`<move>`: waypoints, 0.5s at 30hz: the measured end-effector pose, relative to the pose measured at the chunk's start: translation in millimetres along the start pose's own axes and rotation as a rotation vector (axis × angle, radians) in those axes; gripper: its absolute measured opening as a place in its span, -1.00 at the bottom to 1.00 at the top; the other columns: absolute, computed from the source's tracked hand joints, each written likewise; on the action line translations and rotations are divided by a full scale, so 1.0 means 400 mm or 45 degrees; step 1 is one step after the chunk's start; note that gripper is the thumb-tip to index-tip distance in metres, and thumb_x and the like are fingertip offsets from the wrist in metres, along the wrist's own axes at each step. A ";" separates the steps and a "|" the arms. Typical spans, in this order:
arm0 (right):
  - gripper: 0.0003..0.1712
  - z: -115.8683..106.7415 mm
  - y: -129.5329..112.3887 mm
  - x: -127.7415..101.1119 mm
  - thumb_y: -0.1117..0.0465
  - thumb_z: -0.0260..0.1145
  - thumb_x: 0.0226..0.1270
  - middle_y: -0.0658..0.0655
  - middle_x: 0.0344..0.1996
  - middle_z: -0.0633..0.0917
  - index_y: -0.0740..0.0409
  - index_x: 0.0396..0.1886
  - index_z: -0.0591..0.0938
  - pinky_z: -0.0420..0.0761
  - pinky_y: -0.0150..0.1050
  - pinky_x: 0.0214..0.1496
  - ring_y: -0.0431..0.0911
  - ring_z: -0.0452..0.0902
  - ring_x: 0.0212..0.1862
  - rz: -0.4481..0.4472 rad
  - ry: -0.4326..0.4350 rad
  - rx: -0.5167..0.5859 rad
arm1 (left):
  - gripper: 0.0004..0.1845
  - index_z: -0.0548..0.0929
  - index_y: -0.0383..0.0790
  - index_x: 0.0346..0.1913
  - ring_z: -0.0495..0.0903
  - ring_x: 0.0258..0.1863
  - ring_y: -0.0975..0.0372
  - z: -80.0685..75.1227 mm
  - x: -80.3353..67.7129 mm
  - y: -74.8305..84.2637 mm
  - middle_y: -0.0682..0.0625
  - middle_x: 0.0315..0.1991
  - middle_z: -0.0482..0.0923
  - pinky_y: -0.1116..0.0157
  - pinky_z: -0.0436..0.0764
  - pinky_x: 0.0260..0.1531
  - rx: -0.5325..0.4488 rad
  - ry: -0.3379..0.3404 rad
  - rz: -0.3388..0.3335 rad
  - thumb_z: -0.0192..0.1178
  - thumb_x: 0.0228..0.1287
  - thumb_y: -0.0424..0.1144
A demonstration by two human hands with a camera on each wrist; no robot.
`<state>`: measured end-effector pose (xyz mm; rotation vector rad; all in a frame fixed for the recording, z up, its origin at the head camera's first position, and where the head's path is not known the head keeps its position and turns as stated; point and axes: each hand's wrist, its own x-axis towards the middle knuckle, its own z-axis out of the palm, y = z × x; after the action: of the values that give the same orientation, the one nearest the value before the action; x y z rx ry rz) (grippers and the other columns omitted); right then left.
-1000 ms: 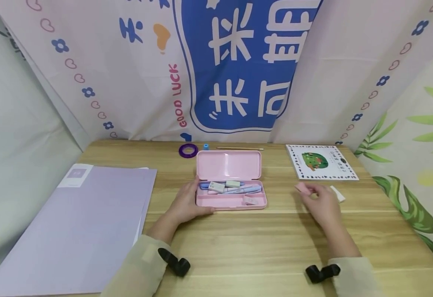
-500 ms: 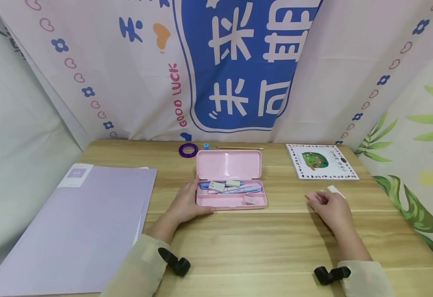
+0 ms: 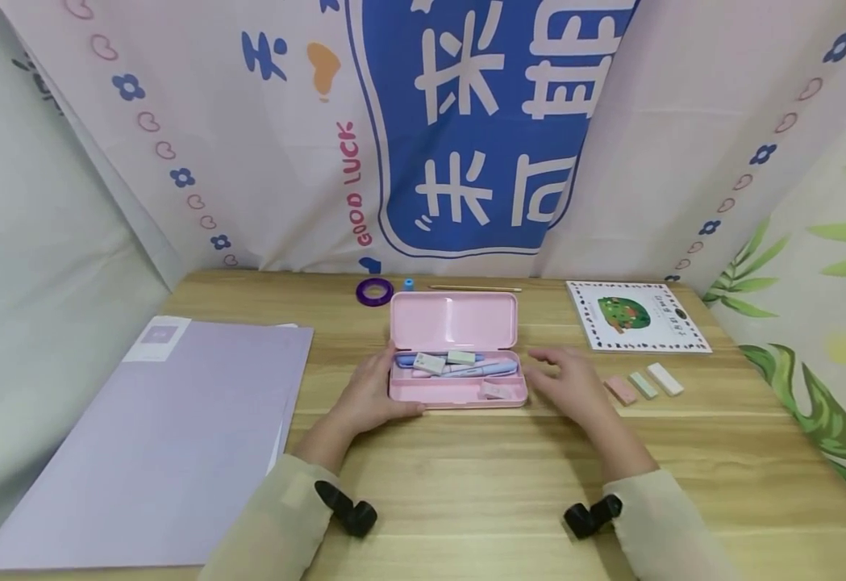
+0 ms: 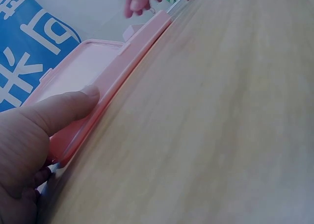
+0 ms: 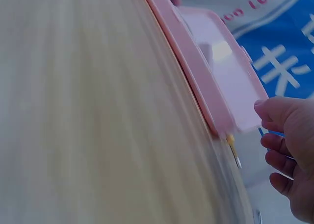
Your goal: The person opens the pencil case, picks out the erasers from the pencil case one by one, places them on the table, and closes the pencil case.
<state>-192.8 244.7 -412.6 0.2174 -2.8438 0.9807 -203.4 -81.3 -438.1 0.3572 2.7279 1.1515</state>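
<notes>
A pink pencil case [image 3: 423, 393] lies on the table with its lid [image 3: 454, 321] raised. Pens [image 3: 491, 369] fill its back compartment, and two pale erasers [image 3: 430, 364] lie on them. A whitish-pink eraser [image 3: 495, 391] sits at the right of the front compartment. My left hand [image 3: 366, 395] grips the case's left end, thumb along the front wall. Beside the right end hovers my right hand [image 3: 564, 383], fingers loosely bent and holding nothing. To its right stand a pink eraser [image 3: 621, 390], a green eraser [image 3: 643, 385] and a white eraser [image 3: 665, 378] in a row.
A lilac folder [image 3: 168, 452] covers the table's left side. Behind the case are purple tape [image 3: 375, 292], a small blue object [image 3: 409, 285] and a pencil [image 3: 475, 288]. A white booklet [image 3: 638, 317] lies at the back right, before the hanging cloth [image 3: 306, 186].
My right hand set the pink eraser down beside the others, let go, and moved left to the case's right end. My left hand stayed on the case. The head view shifted slightly.
</notes>
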 end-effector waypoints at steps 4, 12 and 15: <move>-0.56 0.033 -0.061 0.038 0.05 0.34 0.30 0.25 0.09 0.66 0.17 0.10 0.66 0.46 0.16 0.30 0.20 0.51 0.20 -0.062 -0.079 -0.025 | 0.34 -0.15 -0.19 0.58 -0.06 0.56 -0.12 0.002 0.001 0.004 -0.20 0.56 0.00 -0.11 0.02 0.51 -0.003 0.002 -0.002 0.54 -0.13 0.12; -0.62 0.092 -0.131 0.096 0.11 0.37 0.29 0.18 -0.02 0.70 0.15 0.05 0.69 0.55 0.02 0.20 0.05 0.55 0.04 -0.104 -0.202 -0.068 | 0.35 -0.15 -0.17 0.58 -0.07 0.56 -0.11 0.001 0.002 0.007 -0.18 0.57 0.00 -0.12 0.02 0.51 -0.022 -0.001 -0.008 0.54 -0.13 0.14; -0.64 0.114 -0.144 0.109 0.12 0.37 0.28 0.18 -0.03 0.70 0.16 0.04 0.70 0.52 0.02 0.24 0.04 0.55 0.06 -0.117 -0.247 -0.093 | 0.34 -0.15 -0.17 0.58 -0.07 0.56 -0.11 0.000 -0.002 0.003 -0.18 0.57 0.00 -0.12 0.03 0.51 -0.021 0.003 -0.018 0.54 -0.13 0.14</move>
<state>-228.9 167.4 -406.4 0.4549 -3.0052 0.8803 -202.4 -80.7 -437.4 0.3344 2.7167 1.1704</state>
